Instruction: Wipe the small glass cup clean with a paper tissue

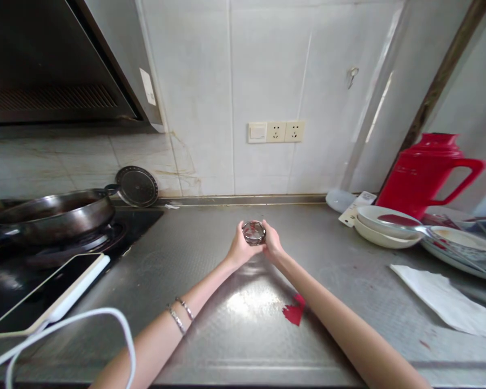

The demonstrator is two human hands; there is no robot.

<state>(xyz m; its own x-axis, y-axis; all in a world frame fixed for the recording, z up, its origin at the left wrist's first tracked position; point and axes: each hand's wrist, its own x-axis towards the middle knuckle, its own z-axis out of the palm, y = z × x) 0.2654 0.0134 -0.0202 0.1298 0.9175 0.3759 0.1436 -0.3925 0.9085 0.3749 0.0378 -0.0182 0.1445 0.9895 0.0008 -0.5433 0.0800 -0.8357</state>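
Both of my hands are wrapped round a small round object (pixel 254 232) with a shiny rim and reddish-brown marks inside; it looks like a glass or a small bowl, but its exact kind is too small to tell. My left hand (pixel 243 248) grips it from the left, two bracelets on that forearm. From the right, my right hand (pixel 272 242) closes on it, the fingers of both hands meeting below. The steel counter (pixel 202 302) lies underneath. A torn red scrap (pixel 295 310) rests on the counter beside my right forearm.
At left, a pan (pixel 60 219) sits on the black stove, with a phone (pixel 44 294) and white cable (pixel 117 313) nearer me. A red thermos jug (pixel 425 173), stacked bowls (pixel 384 232), a patterned plate (pixel 465 251) and white paper (pixel 445 300) occupy the right.
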